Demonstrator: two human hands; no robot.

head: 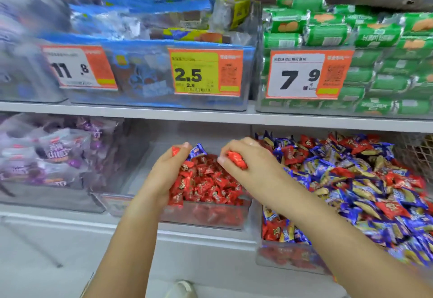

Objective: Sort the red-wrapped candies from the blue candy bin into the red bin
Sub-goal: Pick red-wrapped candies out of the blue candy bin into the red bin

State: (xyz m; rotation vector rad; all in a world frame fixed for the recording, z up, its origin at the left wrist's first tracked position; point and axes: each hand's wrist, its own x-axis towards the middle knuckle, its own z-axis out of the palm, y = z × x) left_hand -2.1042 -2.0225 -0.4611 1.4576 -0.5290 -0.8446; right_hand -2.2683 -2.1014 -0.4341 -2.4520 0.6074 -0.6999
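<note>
- Both hands were over the red bin (206, 218), the clear one on the lower shelf (131, 116), already well filled with red-wrapped candies.
- Left hand (167, 168): grip clenched on a red candy (175, 151) plus one blue candy (198, 151) sticking out at the fingertips; a stray, by the look of it.
- Right hand (246, 157): grip grasping one red candy (237, 159), held just past the divide between the bins, above the red side.
- Blue candy bin (276, 257), just beside on the right: mixed pile, mostly blue-gold wrappers, with reds scattered through it.
- Progress judged as partway: plenty moved over, but the job was far from done.
- Reds left on top of the blue pile: roughly a dozen or more visible; buried ones couldn't be counted.
- Count: two bins, two hands, two reds and one blue in hand.
- Loose candies in either bin: too many and too blurred for an exact figure.
</note>
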